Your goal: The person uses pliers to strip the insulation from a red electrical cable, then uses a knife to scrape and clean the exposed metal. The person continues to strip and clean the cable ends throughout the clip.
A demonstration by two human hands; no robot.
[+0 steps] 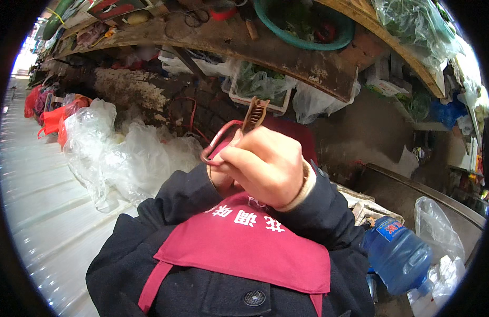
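In front of my chest my two hands are brought together. My right hand is closed, its fingertips at the lower end of a dark red-brown looped piece, which looks like a handle. My left hand sits behind the right and is mostly hidden; its visible fingers are bent. A brown piece with a row of dark teeth or ridges sticks up above the fingers. Whether it joins the loop, and which hand bears it, I cannot make out. My dark sleeves and red apron lie below.
A wooden counter runs across the far side, bearing a teal basin of greens. Clear plastic bags are heaped at left. A white crate stands under the counter. At lower right lies a blue water jug.
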